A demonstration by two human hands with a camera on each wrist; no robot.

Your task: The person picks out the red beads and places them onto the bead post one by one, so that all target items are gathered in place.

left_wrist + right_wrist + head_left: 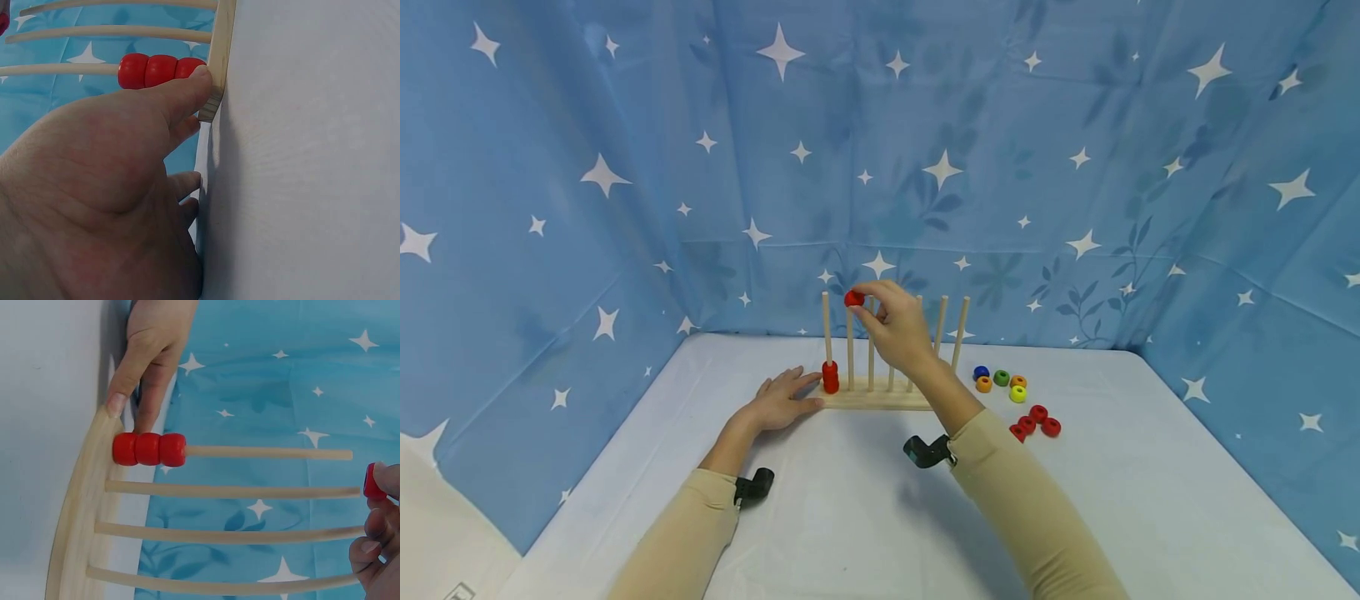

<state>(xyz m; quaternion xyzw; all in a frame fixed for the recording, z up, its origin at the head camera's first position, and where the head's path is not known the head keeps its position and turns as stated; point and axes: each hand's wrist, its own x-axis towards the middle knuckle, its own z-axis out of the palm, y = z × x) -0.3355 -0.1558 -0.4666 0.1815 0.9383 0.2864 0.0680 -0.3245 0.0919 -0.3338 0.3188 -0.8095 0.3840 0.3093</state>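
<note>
A wooden peg stand (872, 400) with several upright pegs stands toward the back of the table. Three red beads (148, 449) are stacked on its leftmost peg, down at the base. My left hand (784, 402) holds the left end of the base, thumb in front and index finger behind, with the other fingers spread out. Between thumb and fingertips my right hand (898, 325) pinches another red bead (854, 298), right at the top of the second peg (250, 490). That peg carries no bead below. The right hand and forearm partly hide the pegs on the right.
Several loose red beads (1051, 427) lie right of the stand, partly behind the right sleeve. Farther back is a group with blue (981, 372), green (1002, 378), orange (984, 384) and yellow (1018, 394) beads. A starry blue curtain (880, 167) hangs behind the white table (820, 517).
</note>
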